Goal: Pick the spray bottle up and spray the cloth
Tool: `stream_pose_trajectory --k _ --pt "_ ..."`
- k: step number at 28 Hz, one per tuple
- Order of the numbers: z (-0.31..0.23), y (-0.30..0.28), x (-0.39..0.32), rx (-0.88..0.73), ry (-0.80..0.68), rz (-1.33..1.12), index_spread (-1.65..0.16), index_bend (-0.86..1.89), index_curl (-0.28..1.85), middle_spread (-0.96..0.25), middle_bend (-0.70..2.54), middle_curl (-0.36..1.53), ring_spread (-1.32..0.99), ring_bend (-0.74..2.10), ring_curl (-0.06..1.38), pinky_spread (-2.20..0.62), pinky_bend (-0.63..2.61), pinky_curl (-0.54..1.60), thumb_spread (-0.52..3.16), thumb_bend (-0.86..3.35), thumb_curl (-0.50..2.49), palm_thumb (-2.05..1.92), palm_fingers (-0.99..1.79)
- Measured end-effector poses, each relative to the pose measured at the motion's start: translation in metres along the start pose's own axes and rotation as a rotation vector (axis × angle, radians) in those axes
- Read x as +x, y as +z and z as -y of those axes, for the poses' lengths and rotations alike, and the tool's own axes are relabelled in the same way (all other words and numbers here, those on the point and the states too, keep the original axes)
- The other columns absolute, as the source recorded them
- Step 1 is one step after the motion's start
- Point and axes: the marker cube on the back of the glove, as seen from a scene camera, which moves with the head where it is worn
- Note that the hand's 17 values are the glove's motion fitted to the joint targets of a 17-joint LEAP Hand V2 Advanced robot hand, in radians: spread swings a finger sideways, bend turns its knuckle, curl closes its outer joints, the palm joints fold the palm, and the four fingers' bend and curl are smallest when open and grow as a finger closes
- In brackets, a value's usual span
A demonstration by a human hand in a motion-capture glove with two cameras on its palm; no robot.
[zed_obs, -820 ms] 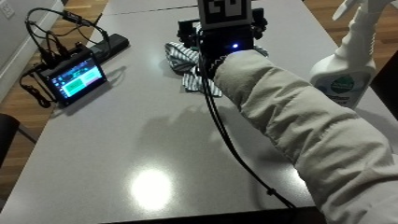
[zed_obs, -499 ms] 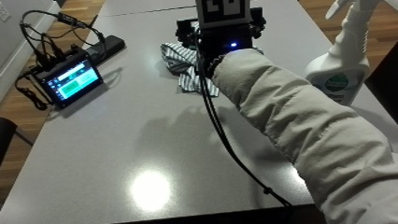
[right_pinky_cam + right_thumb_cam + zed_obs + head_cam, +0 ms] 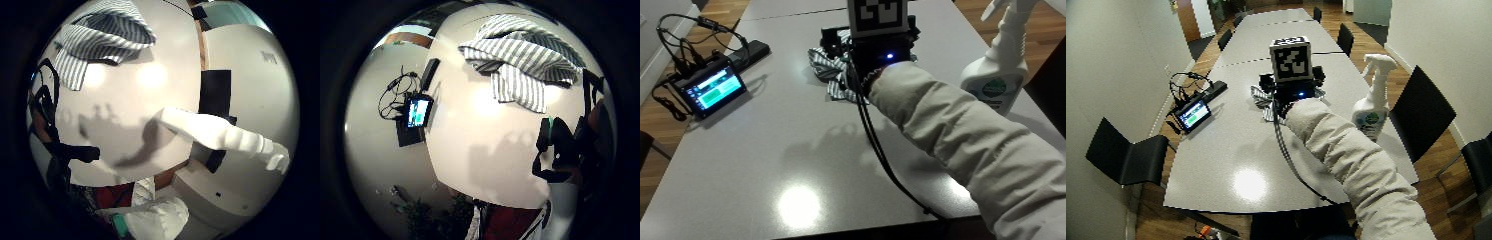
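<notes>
A white spray bottle (image 3: pixel 996 75) with a green label stands upright near the table's right edge (image 3: pixel 1371 107). The striped cloth (image 3: pixel 830 65) lies crumpled on the grey table (image 3: pixel 773 150), toward its far middle. My gloved right hand (image 3: pixel 873 55) hovers palm down at the cloth's near right side, well left of the bottle, and holds nothing. Its shadow on the table shows spread fingers. Both palm views show the cloth (image 3: pixel 520 60) (image 3: pixel 100 35) on bare tabletop. The little finger side view also catches the bottle (image 3: pixel 220 135) at the table edge.
A small lit screen (image 3: pixel 706 87) with tangled cables and a black power strip (image 3: pixel 750 50) sit at the table's left edge. Black chairs (image 3: pixel 1422 112) stand around the long table. My padded sleeve (image 3: pixel 959 145) stretches across the near right part.
The outside picture has shifted slightly. My hand stays by the cloth, and the bottle stands where it was.
</notes>
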Motion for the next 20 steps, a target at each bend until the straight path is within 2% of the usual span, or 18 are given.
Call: stream_pose_trajectory --k 3,5,7,10,12,15,18,20 --pt "-0.027 0.004 -0.005 -0.036 -0.101 0.042 -0.19 0.31 0.38 -0.12 0.74 0.40 -0.16 0.98 0.44 -0.23 0.95 0.44 0.84 0.26 0.37 0.82 1.34" --pt "-0.056 0.007 -0.003 -0.024 -0.217 0.100 -0.19 0.32 0.40 -0.11 0.75 0.41 -0.14 0.88 0.42 -0.24 0.93 0.44 0.87 0.23 0.38 0.81 1.27" --pt "-0.086 0.008 0.010 0.087 -0.356 0.183 -0.19 0.29 0.40 -0.10 0.73 0.41 -0.14 0.85 0.43 -0.24 0.93 0.45 0.87 0.21 0.39 0.81 1.23" --pt "-0.125 0.004 0.050 0.348 -0.500 0.386 -0.20 0.25 0.40 -0.10 0.70 0.42 -0.14 0.84 0.43 -0.23 0.91 0.46 0.82 0.18 0.41 0.84 1.18" --pt "-0.147 -0.001 0.084 0.489 -0.457 0.667 -0.21 0.27 0.42 -0.09 0.68 0.42 -0.14 0.79 0.42 -0.23 0.82 0.44 0.80 0.18 0.42 0.87 1.08" --pt "-0.151 0.000 0.147 0.675 -0.280 1.056 -0.22 0.30 0.44 -0.11 0.65 0.42 -0.15 0.73 0.43 -0.23 0.67 0.42 0.77 0.18 0.45 0.94 0.96" --pt "-0.119 0.006 0.197 0.789 -0.186 1.163 -0.24 0.34 0.47 -0.14 0.65 0.44 -0.18 0.73 0.44 -0.22 0.50 0.39 0.75 0.16 0.46 0.96 0.85" --pt "-0.095 0.005 0.211 0.759 -0.147 1.205 -0.25 0.34 0.47 -0.14 0.62 0.44 -0.18 0.69 0.44 -0.20 0.40 0.37 0.77 0.13 0.46 0.95 0.68"
